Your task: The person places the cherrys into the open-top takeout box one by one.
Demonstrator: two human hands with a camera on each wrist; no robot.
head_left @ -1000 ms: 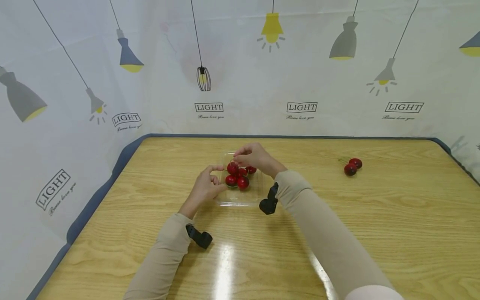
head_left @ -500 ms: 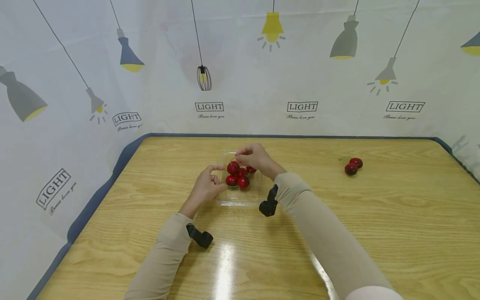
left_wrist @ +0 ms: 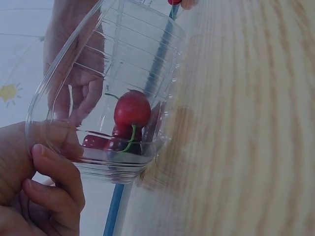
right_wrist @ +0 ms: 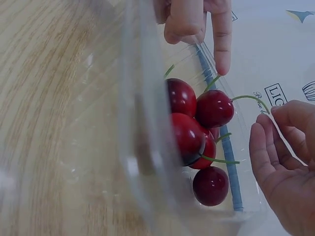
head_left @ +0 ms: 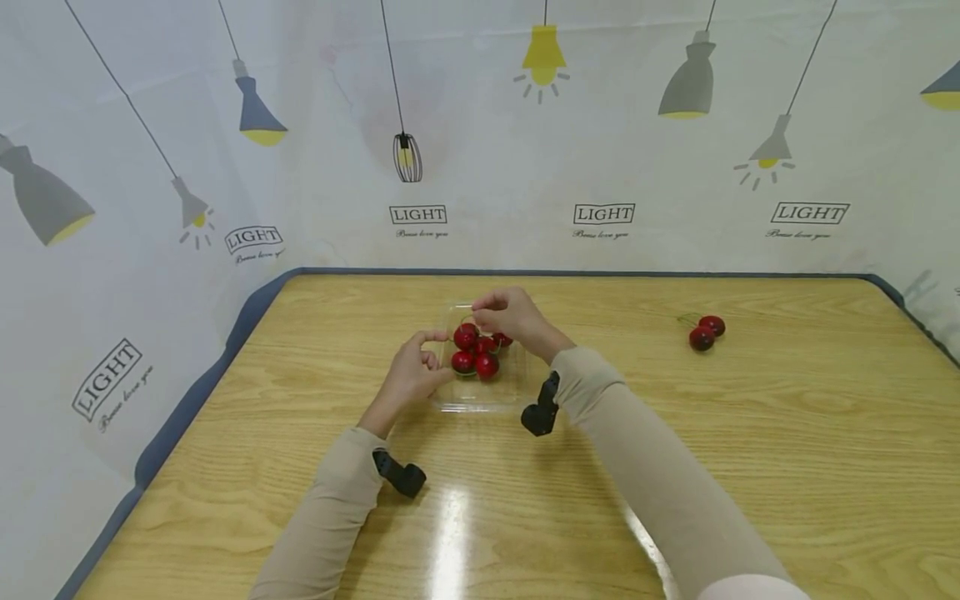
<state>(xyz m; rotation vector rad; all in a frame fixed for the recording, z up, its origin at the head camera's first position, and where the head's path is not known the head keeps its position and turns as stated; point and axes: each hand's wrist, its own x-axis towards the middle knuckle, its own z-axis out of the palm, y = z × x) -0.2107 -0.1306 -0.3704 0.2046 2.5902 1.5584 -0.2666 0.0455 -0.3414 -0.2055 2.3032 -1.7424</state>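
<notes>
A clear plastic box sits on the table with several dark red cherries clustered inside. On its left side my left hand grips the wall, index finger and thumb spread along it; the left wrist view shows the curled fingers at the rim. My right hand reaches over the box's far side. Its fingertips pinch the end of the green stem of one cherry, which lies against the others. More green stems stick out of the pile in the right wrist view.
Two joined cherries lie on the wooden table to the right of the box. A white backdrop printed with lamps rises behind the table's dark blue edge.
My right hand has shifted very slightly to the right over the box. The left hand, the box and the cherries keep their places.
</notes>
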